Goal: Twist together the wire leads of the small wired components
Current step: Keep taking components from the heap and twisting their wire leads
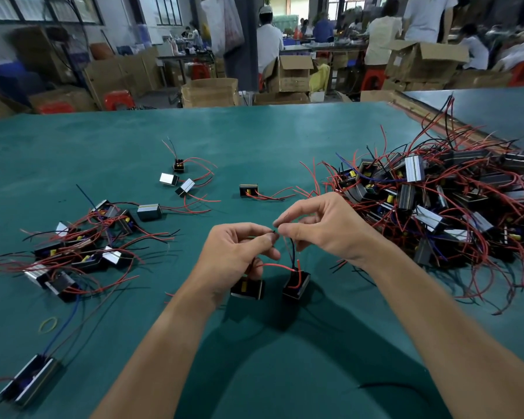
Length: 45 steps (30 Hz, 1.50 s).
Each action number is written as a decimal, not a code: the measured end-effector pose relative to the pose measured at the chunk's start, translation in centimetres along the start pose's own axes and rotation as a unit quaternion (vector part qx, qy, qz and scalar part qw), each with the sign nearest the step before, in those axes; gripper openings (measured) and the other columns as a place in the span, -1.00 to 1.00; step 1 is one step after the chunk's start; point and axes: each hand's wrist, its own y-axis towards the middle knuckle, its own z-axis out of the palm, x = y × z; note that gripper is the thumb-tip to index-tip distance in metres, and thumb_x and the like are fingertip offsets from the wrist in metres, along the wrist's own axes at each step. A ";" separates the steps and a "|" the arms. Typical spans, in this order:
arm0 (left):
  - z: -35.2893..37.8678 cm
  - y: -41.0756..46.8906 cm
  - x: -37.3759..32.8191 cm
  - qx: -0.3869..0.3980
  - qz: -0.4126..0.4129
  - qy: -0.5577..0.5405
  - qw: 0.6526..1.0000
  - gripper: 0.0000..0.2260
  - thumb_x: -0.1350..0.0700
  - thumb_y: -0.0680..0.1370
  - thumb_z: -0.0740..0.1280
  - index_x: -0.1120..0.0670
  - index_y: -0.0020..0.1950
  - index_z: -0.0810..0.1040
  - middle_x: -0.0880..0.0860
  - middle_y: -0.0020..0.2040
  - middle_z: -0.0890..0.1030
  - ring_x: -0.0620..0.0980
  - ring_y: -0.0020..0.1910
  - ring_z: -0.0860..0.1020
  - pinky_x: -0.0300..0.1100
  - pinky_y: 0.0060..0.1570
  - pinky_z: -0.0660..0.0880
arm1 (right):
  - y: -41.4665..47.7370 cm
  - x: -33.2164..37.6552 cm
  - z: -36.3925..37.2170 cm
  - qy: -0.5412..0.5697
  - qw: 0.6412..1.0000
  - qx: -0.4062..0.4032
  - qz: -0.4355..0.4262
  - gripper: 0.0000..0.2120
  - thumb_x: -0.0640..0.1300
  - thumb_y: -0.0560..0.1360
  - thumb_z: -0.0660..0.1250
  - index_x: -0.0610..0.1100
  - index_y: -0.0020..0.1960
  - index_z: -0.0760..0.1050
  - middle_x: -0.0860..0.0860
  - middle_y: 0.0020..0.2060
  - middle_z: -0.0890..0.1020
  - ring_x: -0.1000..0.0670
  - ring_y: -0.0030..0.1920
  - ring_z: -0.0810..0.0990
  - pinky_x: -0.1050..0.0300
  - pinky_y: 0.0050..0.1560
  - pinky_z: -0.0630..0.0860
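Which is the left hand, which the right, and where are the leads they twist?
Left hand (236, 252): head view, back of hand.
Right hand (324, 225): head view, back of hand.
Leads (273, 231): head view, pinched tips.

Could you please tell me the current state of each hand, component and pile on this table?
Left hand: pinching the thin wire lead ends.
Right hand: pinching the same lead ends, fingertips near the left's.
Two small black box-shaped components: joined to those leads, below the hands.
Large tangled pile of red-wired black components: loose, on the right.
Smaller pile of such components: loose, on the left.
Yellow rubber band: lying flat, unused.
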 end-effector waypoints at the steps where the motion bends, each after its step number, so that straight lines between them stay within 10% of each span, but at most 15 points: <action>1: 0.0 -0.1 0.0 0.004 0.000 -0.003 1.000 -0.93 0.21 0.52 0.40 0.16 -0.13 0.66 0.11 -0.36 0.65 -0.09 -0.59 0.38 -0.31 -0.55 0.38 | 0.0 0.0 0.0 -0.004 1.000 -0.004 -0.015 -0.81 -0.32 0.42 0.49 -0.03 -0.20 0.69 0.07 -0.29 0.66 0.07 -0.42 0.51 0.23 -0.33 0.52; 6: 0.0 -0.1 -0.2 0.015 0.005 -0.020 1.000 -0.86 0.22 0.54 0.37 0.12 -0.17 0.70 0.11 -0.34 0.66 -0.10 -0.59 0.38 -0.29 -0.55 0.39 | 0.0 0.2 0.4 -0.009 0.998 -0.003 -0.066 -0.78 -0.38 0.39 0.49 -0.06 -0.19 0.68 0.00 -0.11 0.65 -0.17 -0.25 0.50 0.00 -0.23 0.44; 15: -0.2 -0.3 -0.3 0.059 0.005 -0.032 0.998 -0.86 0.19 0.54 0.35 0.17 -0.11 0.70 0.15 -0.27 0.66 -0.05 -0.55 0.40 -0.30 -0.54 0.37 | 0.0 0.5 0.0 -0.014 0.998 -0.005 -0.068 -0.67 -0.42 0.37 0.50 0.00 -0.09 0.66 0.08 -0.37 0.64 0.14 -0.37 0.55 0.28 -0.35 0.52; 25: 0.4 -0.6 -0.2 0.094 0.002 0.012 0.996 -0.88 0.31 0.55 0.31 0.23 -0.06 0.66 0.13 -0.31 0.65 -0.08 -0.53 0.39 -0.30 -0.52 0.38 | 0.0 0.7 -1.3 -0.081 0.995 0.050 -0.010 -0.83 -0.33 0.37 0.54 -0.08 -0.27 0.68 -0.05 -0.48 0.63 0.01 -0.48 0.55 0.13 -0.41 0.54; 45: 2.2 -0.4 0.6 0.006 0.094 0.033 0.995 -0.85 0.25 0.37 0.54 0.30 -0.23 0.62 -0.05 -0.46 0.43 -0.16 -0.48 0.33 -0.40 -0.43 0.27 | -0.1 0.5 0.4 -0.011 1.000 -0.008 0.016 -0.84 -0.28 0.32 0.58 -0.15 -0.36 0.64 -0.33 -0.37 0.63 -0.07 -0.39 0.54 0.02 -0.28 0.52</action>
